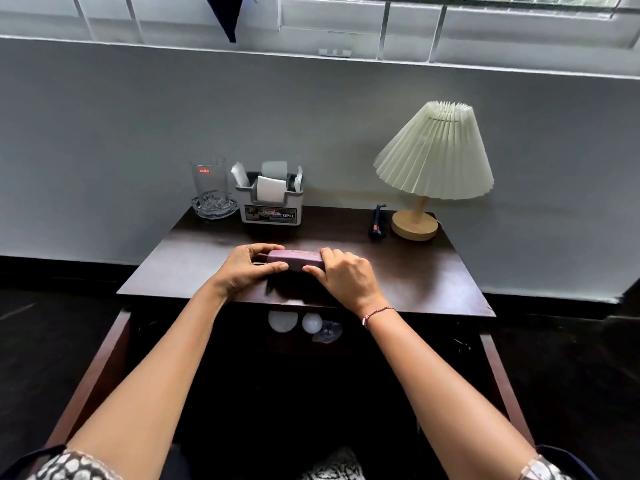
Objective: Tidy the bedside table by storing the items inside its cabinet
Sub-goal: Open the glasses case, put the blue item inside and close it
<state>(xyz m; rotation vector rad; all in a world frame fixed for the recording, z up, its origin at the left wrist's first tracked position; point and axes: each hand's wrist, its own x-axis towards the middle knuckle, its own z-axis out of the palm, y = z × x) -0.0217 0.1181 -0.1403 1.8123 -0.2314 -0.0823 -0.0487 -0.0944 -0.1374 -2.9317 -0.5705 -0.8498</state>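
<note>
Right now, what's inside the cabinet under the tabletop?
Just below the tabletop edge, the cabinet shows two white bulbs and a clear crumpled wrapper. Everything deeper is dark, and the forearms cover part of the opening.

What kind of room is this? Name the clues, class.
Probably a bedroom: a small dark wooden bedside table against the wall carries a cream pleated-shade lamp with wooden base and a clear drinking glass.

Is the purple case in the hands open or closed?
Closed. The purple case shows no gap along its edge, with the left hand and right hand gripping its ends.
</note>
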